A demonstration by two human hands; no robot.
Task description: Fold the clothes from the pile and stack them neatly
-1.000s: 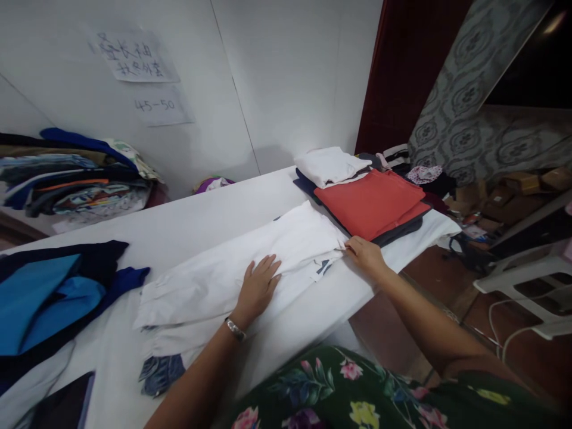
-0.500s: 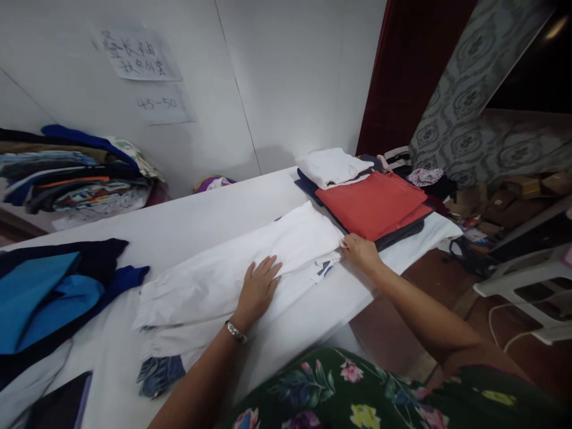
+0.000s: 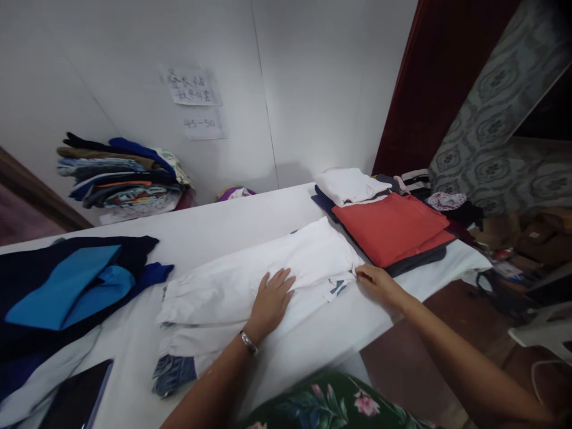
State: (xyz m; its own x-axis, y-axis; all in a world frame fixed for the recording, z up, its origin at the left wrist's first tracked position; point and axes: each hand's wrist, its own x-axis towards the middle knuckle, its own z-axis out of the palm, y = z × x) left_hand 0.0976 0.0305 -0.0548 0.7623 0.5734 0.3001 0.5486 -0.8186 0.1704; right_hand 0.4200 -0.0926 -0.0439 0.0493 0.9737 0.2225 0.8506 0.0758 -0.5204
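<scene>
A long white garment [image 3: 232, 265] lies folded lengthwise across the table, with a gathered edge at its left end. My left hand [image 3: 271, 301], a silver bracelet on its wrist, rests flat on the middle of the cloth with its fingers spread. At the right end, my right hand [image 3: 378, 285] pinches the garment's edge between thumb and fingers. Close to that hand, a white and dark blue patch [image 3: 338, 288] shows at the lower edge. A piece of blue denim [image 3: 174, 374] sticks out under the left end.
Folded clothes, a red one [image 3: 391, 229] and a white one [image 3: 351, 186] among them, lie beyond my right hand. Dark and blue clothes [image 3: 67, 292] and a dark flat device [image 3: 75, 399] are at left. Another clothes stack [image 3: 129, 179] stands behind the white table [image 3: 214, 235].
The view has swung left, so everything sits further right in the picture. My left hand stays flat on the white garment, and my right hand keeps its pinch at the edge.
</scene>
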